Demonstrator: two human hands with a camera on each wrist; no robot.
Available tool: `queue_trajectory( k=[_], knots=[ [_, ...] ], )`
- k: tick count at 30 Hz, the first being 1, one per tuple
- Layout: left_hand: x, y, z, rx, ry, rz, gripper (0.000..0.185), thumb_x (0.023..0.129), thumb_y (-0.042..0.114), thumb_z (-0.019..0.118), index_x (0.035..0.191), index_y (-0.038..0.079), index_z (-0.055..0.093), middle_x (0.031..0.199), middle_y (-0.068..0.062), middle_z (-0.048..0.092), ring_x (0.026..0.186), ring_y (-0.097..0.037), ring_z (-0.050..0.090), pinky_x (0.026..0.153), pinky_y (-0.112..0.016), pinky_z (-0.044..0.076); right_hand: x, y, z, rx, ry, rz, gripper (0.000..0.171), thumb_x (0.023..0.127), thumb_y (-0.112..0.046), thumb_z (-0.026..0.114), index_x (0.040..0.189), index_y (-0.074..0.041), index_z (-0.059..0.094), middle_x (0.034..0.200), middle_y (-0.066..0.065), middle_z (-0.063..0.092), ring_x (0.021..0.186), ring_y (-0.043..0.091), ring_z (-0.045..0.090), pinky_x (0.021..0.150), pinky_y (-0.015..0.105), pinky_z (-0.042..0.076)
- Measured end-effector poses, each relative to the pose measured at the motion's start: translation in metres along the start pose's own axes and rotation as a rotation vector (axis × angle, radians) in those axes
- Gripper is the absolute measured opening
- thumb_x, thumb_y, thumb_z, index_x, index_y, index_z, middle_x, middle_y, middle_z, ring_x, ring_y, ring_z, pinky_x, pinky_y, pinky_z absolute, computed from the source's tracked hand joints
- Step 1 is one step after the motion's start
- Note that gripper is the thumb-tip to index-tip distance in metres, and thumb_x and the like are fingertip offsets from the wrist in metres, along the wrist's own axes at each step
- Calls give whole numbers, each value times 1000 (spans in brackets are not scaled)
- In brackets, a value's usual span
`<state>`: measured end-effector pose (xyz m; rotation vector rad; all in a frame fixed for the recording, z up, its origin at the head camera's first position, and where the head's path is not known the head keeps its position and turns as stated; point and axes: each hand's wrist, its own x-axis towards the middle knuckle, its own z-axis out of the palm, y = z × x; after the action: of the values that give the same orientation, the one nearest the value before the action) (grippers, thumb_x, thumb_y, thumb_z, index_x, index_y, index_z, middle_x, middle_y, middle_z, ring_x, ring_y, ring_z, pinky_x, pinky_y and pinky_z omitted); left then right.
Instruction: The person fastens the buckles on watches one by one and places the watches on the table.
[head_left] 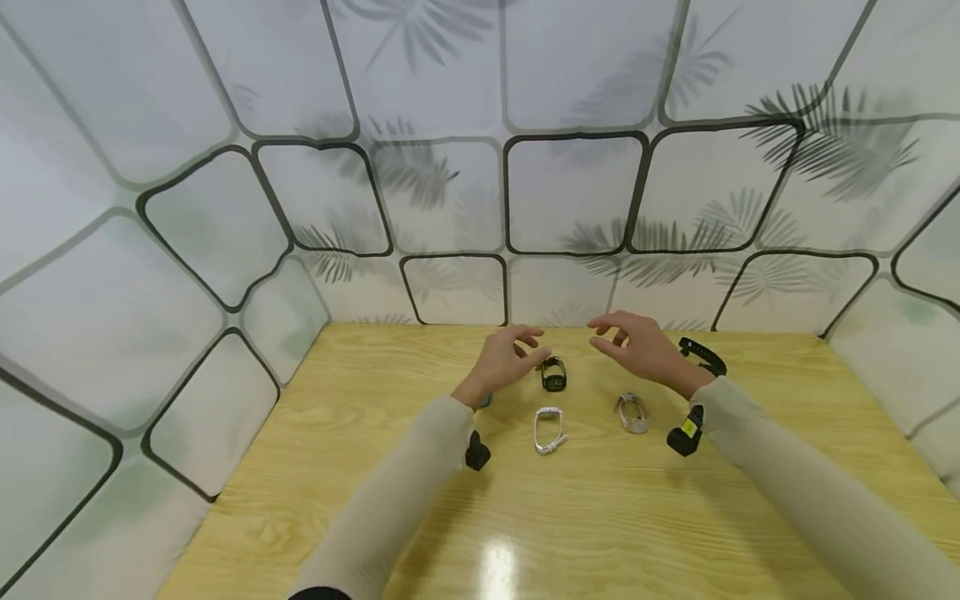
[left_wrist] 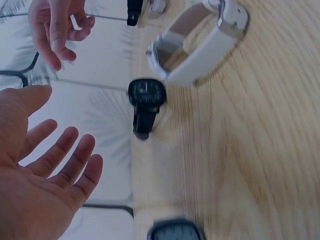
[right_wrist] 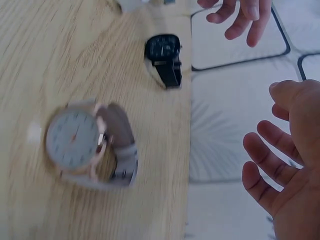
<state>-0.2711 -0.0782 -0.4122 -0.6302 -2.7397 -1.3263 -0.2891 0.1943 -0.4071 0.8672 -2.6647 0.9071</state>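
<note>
My left hand (head_left: 504, 358) is held over the wooden table, fingers relaxed and holding nothing. Facing it, my right hand (head_left: 637, 346) hovers with loosely bent, empty fingers. Between and below them stands a black wristwatch (head_left: 553, 377) with a dark square face (right_wrist: 163, 47). Closer to me is a white wristwatch (head_left: 549, 430), its strap (left_wrist: 205, 57) fastened in a loop. Below the right hand lies a rose-gold watch (right_wrist: 75, 139) with a pale round dial and greyish strap. Another watch (left_wrist: 176, 231), partly hidden by my left wrist in the head view, shows only its rim.
A black-strapped watch (head_left: 702, 356) lies beyond my right wrist, partly covered by it. The wooden table (head_left: 570, 517) ends at the back against a patterned fabric wall (head_left: 570, 192), with more fabric at the left and right sides.
</note>
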Motion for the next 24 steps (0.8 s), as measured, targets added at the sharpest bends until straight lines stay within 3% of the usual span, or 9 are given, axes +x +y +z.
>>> queue_trajectory(
  k=[10,17,24],
  knots=[
    [10,20,32,-50,-43,29,40,101,29,69,137,11,65,120,-11,70,94,-23,67,73,-24,55,-31,27,-22,-60,102,9,30,100,-18,70,127,-4,70,107,14,72,75,20,66,61,35,54],
    [19,38,59,-96,-58,51,40,101,29,69,137,11,65,122,-14,69,87,-15,65,68,-20,53,-57,47,-41,-86,122,107,35,102,-23,69,130,-3,68,107,15,71,75,21,67,60,35,53],
    [31,60,92,-142,-72,65,40,101,33,70,136,14,66,122,-9,69,80,-5,60,64,-18,51,-82,64,-55,-78,141,200,36,103,-25,67,131,-2,66,121,24,63,84,36,68,55,36,53]
  ],
)
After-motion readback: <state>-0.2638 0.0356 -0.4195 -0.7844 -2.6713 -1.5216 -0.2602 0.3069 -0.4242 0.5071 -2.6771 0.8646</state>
